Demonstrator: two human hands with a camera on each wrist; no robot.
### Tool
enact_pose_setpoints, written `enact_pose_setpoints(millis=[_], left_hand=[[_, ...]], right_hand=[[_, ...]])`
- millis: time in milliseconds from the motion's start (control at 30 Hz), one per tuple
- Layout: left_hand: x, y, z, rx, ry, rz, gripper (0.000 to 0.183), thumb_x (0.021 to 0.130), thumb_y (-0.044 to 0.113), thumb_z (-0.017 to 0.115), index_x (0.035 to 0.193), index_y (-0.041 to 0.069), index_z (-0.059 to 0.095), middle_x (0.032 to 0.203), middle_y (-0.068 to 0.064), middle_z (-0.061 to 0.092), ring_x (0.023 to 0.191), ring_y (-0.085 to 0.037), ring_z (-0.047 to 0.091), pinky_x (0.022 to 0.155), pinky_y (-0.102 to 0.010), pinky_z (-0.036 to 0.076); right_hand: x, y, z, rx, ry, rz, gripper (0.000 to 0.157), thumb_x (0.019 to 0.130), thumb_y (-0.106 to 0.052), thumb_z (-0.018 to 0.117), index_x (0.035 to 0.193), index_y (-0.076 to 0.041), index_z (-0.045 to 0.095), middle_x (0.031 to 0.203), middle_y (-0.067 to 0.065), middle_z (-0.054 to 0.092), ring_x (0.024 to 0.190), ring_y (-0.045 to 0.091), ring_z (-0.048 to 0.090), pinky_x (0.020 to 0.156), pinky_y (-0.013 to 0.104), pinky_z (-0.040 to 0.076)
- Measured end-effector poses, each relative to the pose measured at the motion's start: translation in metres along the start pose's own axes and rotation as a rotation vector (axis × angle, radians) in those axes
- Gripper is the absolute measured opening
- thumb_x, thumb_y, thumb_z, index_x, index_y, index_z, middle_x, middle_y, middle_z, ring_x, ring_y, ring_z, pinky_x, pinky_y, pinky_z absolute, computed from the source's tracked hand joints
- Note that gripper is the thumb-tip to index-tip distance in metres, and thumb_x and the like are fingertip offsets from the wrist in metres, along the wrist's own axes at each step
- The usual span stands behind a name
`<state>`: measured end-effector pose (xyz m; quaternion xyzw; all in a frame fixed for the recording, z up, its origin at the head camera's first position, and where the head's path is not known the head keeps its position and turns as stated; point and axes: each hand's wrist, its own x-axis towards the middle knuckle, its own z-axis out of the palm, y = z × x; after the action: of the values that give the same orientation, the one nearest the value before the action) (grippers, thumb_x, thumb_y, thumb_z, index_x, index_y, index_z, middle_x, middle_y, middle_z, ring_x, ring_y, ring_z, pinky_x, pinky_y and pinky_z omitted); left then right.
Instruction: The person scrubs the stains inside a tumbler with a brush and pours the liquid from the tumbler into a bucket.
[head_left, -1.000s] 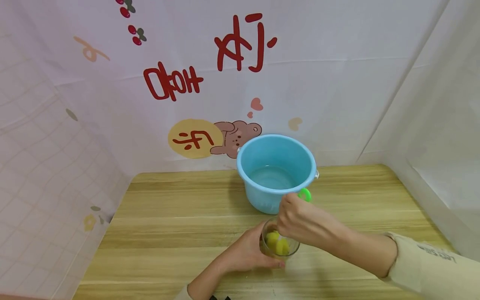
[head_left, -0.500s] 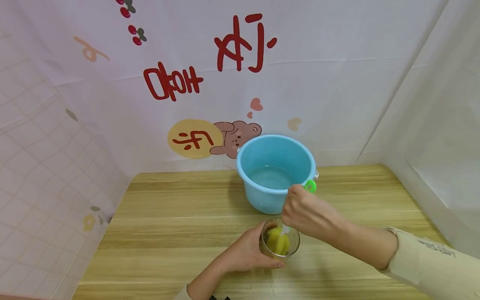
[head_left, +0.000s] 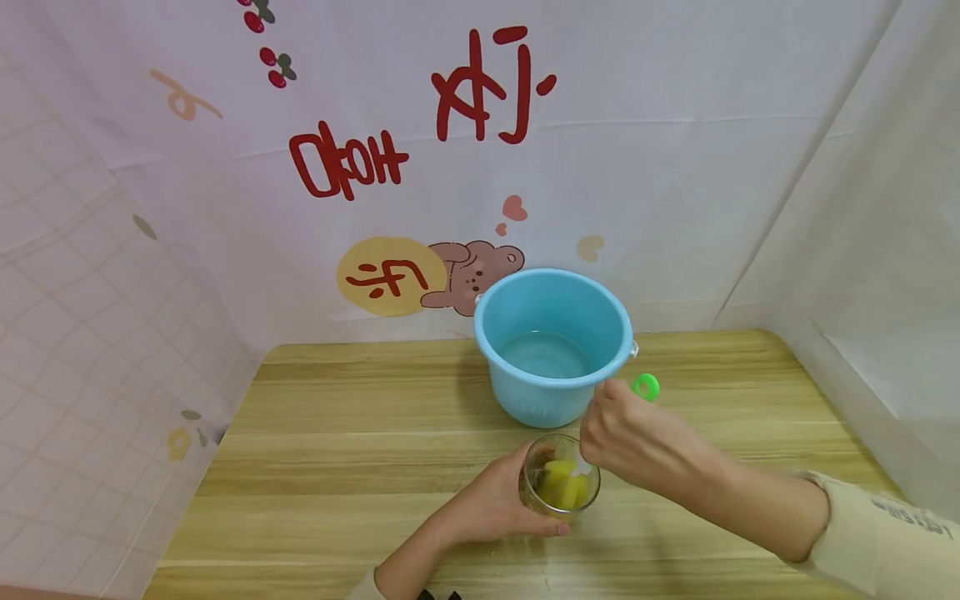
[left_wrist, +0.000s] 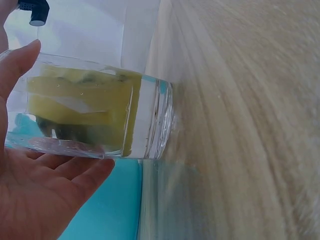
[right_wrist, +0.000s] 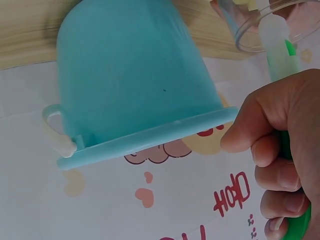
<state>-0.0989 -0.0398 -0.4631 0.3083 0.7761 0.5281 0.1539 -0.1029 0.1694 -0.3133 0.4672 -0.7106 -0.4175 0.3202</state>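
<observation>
My left hand [head_left: 495,504] grips a clear drinking glass [left_wrist: 156,120] standing on the table in front of the bucket. In the left wrist view the thumb lies along one side and the fingers support the other. My right hand [head_left: 633,433] is curled round the green handle [right_wrist: 299,227] of a sponge cup brush. The brush's yellow sponge head [head_left: 558,479] is inside the glass, surrounded by liquid in the left wrist view. A white neck [right_wrist: 276,45] slants down past the rim, and the handle's green ring end [head_left: 655,387] sticks out behind the fist.
A light blue bucket [head_left: 517,396] with some water in it stands just behind the hands, near the back edge of the wood-grain table [head_left: 345,450]. Printed white cloth [head_left: 660,183] hangs behind the table and at both sides.
My right hand rises slightly, then shifts right and a little down, the brush tilting with it and its sponge moving within the glass. My left hand and the glass stay in place.
</observation>
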Motion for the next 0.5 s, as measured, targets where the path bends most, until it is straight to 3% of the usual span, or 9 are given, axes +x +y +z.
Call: enact_pose_setpoints(millis=[500], left_hand=[[0.0, 0.0, 0.001, -0.004, 0.0, -0.032, 0.075, 0.069, 0.045, 0.082, 0.131, 0.027, 0.044, 0.127, 0.011, 0.052, 0.116, -0.007, 0.049, 0.097, -0.028, 0.041]], right_hand=[[0.006, -0.001, -0.014, -0.043, 0.058, -0.013, 0.019, 0.057, 0.009, 0.049, 0.052, 0.005, 0.031, 0.046, 0.015, 0.033, 0.046, 0.024, 0.035, 0.057, 0.027, 0.027]])
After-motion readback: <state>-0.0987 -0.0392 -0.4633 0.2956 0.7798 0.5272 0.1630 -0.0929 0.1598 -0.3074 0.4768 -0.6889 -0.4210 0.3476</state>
